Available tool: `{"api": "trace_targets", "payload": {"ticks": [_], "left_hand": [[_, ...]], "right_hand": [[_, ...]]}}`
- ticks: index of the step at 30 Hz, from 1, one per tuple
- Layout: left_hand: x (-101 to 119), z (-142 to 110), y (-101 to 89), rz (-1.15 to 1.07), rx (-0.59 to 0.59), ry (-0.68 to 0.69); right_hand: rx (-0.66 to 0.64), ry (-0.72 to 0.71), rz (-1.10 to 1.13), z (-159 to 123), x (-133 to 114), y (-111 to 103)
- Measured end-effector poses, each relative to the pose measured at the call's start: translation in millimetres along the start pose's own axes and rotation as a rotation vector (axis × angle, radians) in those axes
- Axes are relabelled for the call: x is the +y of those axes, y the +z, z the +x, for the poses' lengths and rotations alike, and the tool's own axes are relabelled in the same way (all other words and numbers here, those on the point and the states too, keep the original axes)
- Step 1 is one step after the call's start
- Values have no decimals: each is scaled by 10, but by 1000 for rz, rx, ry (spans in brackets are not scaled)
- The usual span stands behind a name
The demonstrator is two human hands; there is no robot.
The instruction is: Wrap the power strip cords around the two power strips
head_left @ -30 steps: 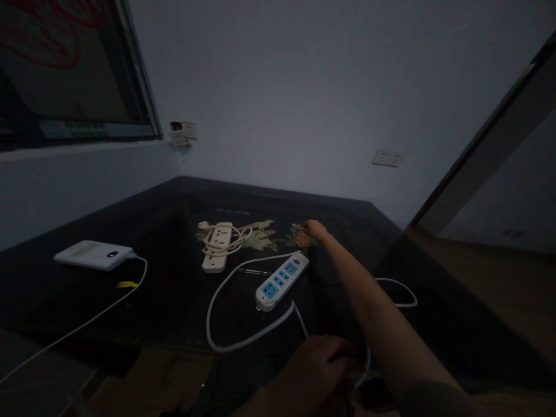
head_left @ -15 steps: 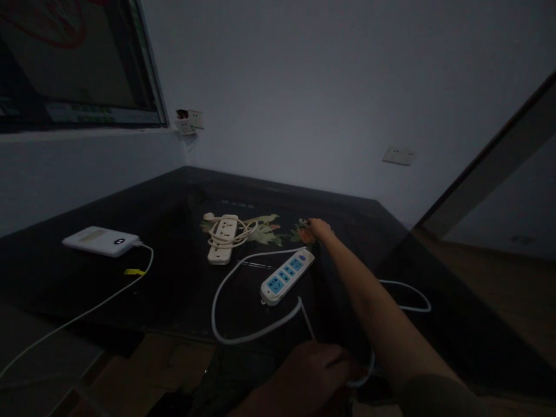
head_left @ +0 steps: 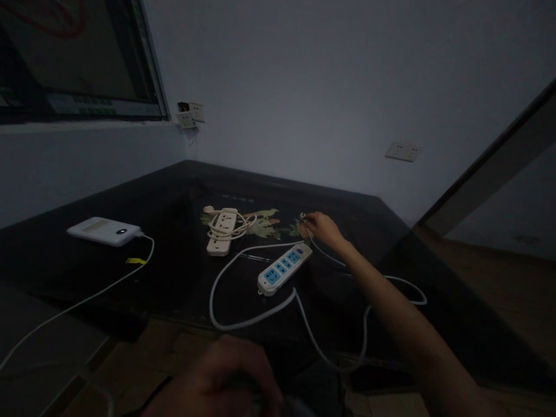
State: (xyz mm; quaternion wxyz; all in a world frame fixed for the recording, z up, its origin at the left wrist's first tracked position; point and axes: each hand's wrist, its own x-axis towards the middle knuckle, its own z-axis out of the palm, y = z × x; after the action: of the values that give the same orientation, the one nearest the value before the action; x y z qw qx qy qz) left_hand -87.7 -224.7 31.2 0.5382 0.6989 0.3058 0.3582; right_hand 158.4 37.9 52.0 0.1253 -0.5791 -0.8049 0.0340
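Note:
My right hand [head_left: 322, 227] is stretched out over the dark table [head_left: 130, 202], fingers pinched on the plug end [head_left: 303, 217] of a white cable [head_left: 369, 313] that trails back towards me. Just left of that hand lies a white power strip with blue sockets [head_left: 283, 268], its own cord looping on the table. My left hand [head_left: 226, 376] is low at the near edge, fingers curled; what is in it, if anything, is too dark to see.
A cream power strip with a coiled cord [head_left: 222, 230] lies further back. A white power bank [head_left: 104, 230] with a cable sits at the left. Wall sockets [head_left: 403, 151] are on the far wall and in the corner [head_left: 189, 113]. The room is dim.
My right hand has lifted the plug end slightly and drawn back a little. My left hand let go of the cable near the edge and moved left and lower.

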Motion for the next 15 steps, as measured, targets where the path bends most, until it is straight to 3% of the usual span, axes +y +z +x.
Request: {"api": "trace_targets", "payload": {"ticks": [2, 3, 6, 9, 10, 15], "left_hand": [[-104, -34, -188, 37, 291, -113], [-192, -19, -277, 157, 466, -182], [-542, 96, -510, 573, 712, -206], [-879, 235, -670, 799, 763, -185], [-960, 282, -706, 849, 732, -209], [-1085, 509, -825, 807, 659, -267]], "right_hand": [[32, -104, 81, -377, -220, -134], [49, -239, 206, -588, -349, -198], [41, -504, 385, -1202, -771, -322], [-12, -585, 255, -1598, -1158, -250], [-48, -585, 175, -1662, -1261, -183], [-159, -559, -2, -1698, -1479, 143]]}}
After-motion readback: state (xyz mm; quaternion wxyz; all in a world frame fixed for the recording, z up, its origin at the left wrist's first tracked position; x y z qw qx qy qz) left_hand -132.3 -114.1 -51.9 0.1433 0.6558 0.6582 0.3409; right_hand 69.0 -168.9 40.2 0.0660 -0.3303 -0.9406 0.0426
